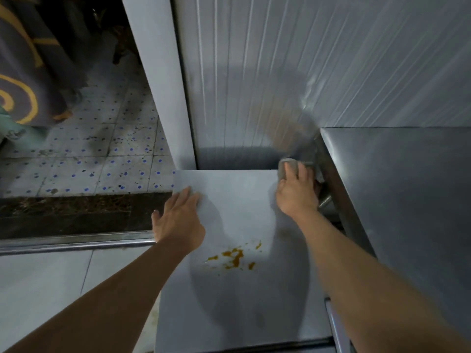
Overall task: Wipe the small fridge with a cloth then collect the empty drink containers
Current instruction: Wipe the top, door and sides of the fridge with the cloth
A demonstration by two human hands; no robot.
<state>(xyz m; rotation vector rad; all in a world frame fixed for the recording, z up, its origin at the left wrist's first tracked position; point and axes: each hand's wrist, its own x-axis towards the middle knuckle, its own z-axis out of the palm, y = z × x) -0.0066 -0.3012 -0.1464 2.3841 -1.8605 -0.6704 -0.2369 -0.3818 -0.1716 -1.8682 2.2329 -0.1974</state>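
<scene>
At the fridge (237,215) top's far right corner, right hand (297,194) gripping cloth (286,165); orange stain (235,257) at seven o'clock, nearer; left hand (178,220) flat, fingers straight.

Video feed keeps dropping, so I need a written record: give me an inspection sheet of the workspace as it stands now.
Surface: small fridge top, pale, with orange stain near the front middle, unwiped.
Job's things: grey cloth at the far right corner; drink containers not seen.
Clutter: nothing seen.
Hands: left hand flat on the fridge's left edge; right hand grips the cloth.
Cables: nothing seen.
Surroundings: steel counter right, ribbed wall panel behind, dotted floor tiles left.
</scene>
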